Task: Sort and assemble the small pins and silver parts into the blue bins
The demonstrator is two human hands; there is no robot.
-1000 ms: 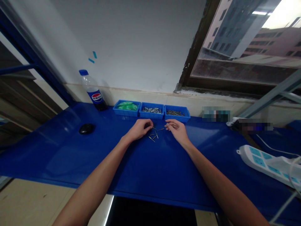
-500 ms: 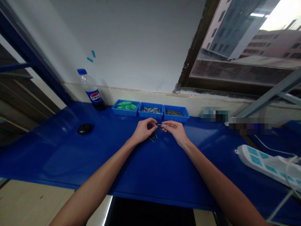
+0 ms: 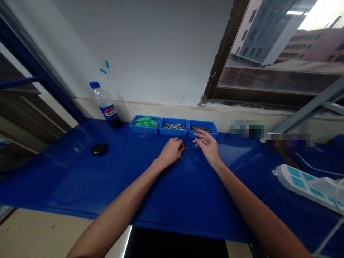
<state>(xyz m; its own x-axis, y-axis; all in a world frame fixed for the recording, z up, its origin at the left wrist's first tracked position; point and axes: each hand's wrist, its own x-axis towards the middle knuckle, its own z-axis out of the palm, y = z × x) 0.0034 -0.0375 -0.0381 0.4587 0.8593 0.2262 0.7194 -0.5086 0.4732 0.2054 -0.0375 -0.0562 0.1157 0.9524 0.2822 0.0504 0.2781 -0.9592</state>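
Note:
My left hand (image 3: 172,150) is low over the blue table, thumb and fingers pinched on a thin brass-coloured screw (image 3: 186,148) that sticks out to the right. Beneath the same hand, a few more thin screws (image 3: 181,157) lie on the table, partly covered by it. My right hand (image 3: 208,145) is raised just in front of the right blue bin (image 3: 213,133), its fingers apart with nothing visible between them. Long thin screws (image 3: 198,128) fill that bin. The middle bin (image 3: 172,133) contains short grey metal sleeves (image 3: 176,126). In the left bin (image 3: 143,131) are green plastic pieces (image 3: 146,122).
A cola bottle (image 3: 110,113) stands by the wall at the left, with a black mouse (image 3: 99,149) in front of it. On the right, a white power strip (image 3: 298,182) lies with its cable. Blurred items (image 3: 247,131) sit near the window.
The hands have separated. My right hand has let go of the screw and moved up and right to the right bin; my left hand has turned downward and moved slightly right over the table.

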